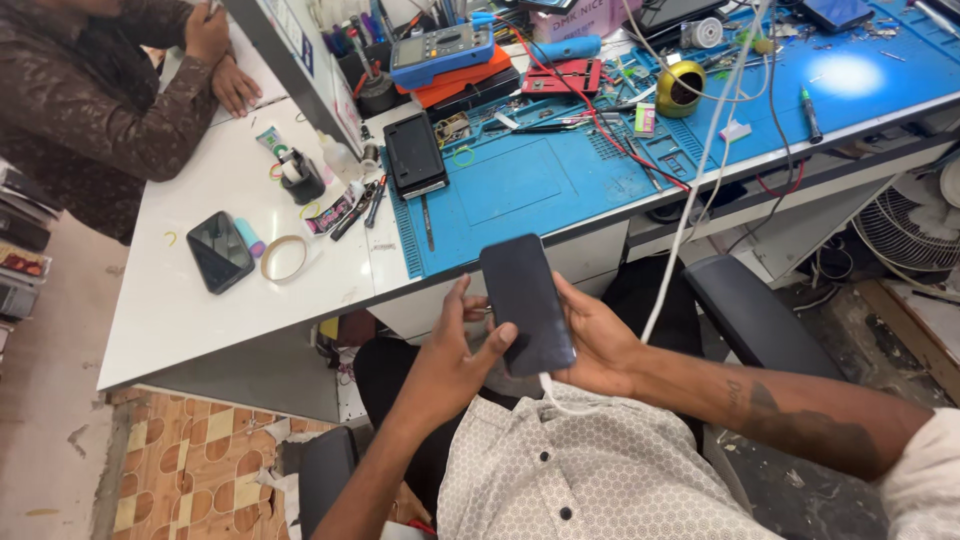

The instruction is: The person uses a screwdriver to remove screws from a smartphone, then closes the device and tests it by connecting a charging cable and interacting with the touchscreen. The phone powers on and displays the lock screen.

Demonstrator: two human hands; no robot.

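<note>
Head view shows a dark phone [526, 303] held over the lap, long axis pointing away toward the desk [240, 290]. Right hand [600, 345] cradles it from beneath, fingers curled round its edge; left hand [462, 345] pinches its near left side, thumb on the glass. A white cable [690, 215] runs from its bottom end.

shirt: pale, off-white w/ small dark hexagon-type dot pattern all over; dark round buttons down the front placket, near edge of view.
sleeves: short or pushed up; right cuff shows at far-right near corner, same pale fabric; both forearms bare.
right forearm: dark tattoo marks, one small sign nearer the wrist, bigger blurred patch toward elbow.
left hand [462, 345]: bare, no ring or watch seen.
right hand [598, 345]: bare, no ring seen.
trousers: dark, black-ish, seen at lap under the hands.
</note>
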